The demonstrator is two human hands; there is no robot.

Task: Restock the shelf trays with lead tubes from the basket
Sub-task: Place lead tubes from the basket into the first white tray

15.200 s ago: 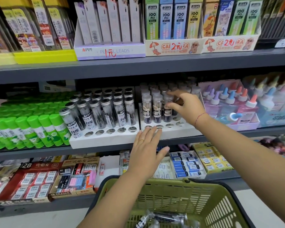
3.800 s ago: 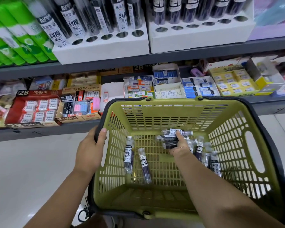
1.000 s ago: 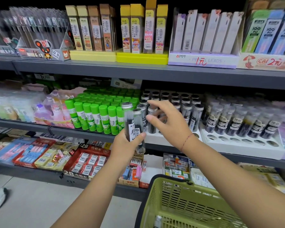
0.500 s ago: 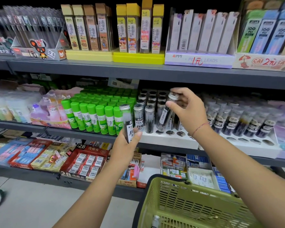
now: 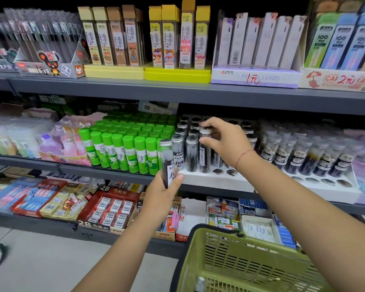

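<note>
"1元", "LEADS" on lilac box (image 5: 254, 77); "0.5 mm" on grey box (image 5: 65, 70); "2B" on red box (image 5: 89, 226); "刻" on lead tube (image 5: 170, 172)

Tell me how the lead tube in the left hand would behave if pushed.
The lead tube is a narrow cylinder, so it probably tips when stood loose and rolls when lying. Its smooth clear wall may be slippery.

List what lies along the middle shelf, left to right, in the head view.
Pastel bottles → green glue sticks → spare tube in the left hand → tray tube pinched by the right hand → far tray's tubes.
</note>
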